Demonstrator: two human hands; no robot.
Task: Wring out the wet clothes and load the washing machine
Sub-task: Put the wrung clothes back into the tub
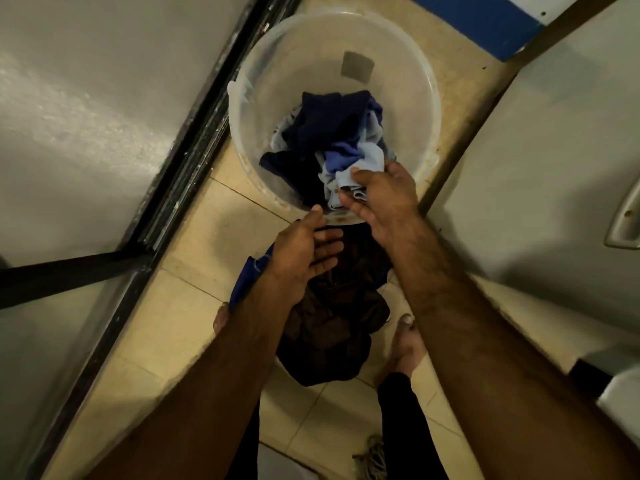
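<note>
A clear plastic bucket (408, 57) stands on the tiled floor and holds a heap of wet clothes (322, 133) in navy, blue and light blue. My right hand (384, 195) reaches over the bucket's near rim and pinches a light blue garment (349, 174) between thumb and fingers. My left hand (304, 247) hovers just in front of the rim, fingers spread and holding nothing. Beneath my arms a pile of dark brown and blue clothes (339, 317) lies on the floor.
A white appliance body (554, 168) with a grey handle (623, 220) stands on the right. A white panel with a black frame (180, 161) runs along the left. My bare feet (405, 344) are on the beige tiles (187, 320) beside the pile.
</note>
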